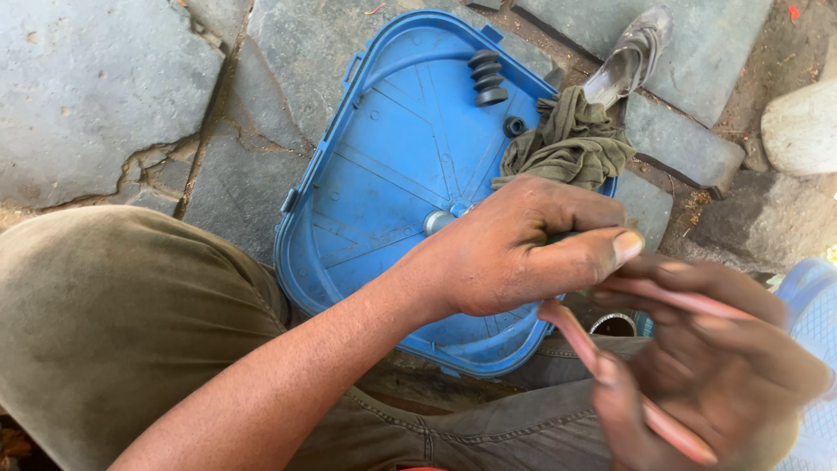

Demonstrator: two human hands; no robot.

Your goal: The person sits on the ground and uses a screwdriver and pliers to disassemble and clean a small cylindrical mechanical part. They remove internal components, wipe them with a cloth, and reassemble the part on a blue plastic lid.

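Observation:
My left hand (pixel 514 249) is closed around a small dark part that its fingers mostly hide, thumb pressed forward. My right hand (pixel 706 366), blurred with motion, grips a thin pinkish-red strip (pixel 580 340) that runs diagonally from beside the left thumb down past the right fingers. Both hands hover over the near right corner of a blue plastic tray (pixel 384 166) lying on the stone ground. On the tray rest a black ribbed rubber boot (pixel 486 77), a small black ring (pixel 514 126) and a small silver cylinder (pixel 438 221).
An olive rag (pixel 571 144) is bunched on the tray's right edge, with a grey worn sandal (pixel 629 57) beyond it. My knees in olive trousers (pixel 113 323) fill the lower left. Cracked stone slabs (pixel 96 96) surround the tray. A pale blue object (pixel 815 305) sits at the right edge.

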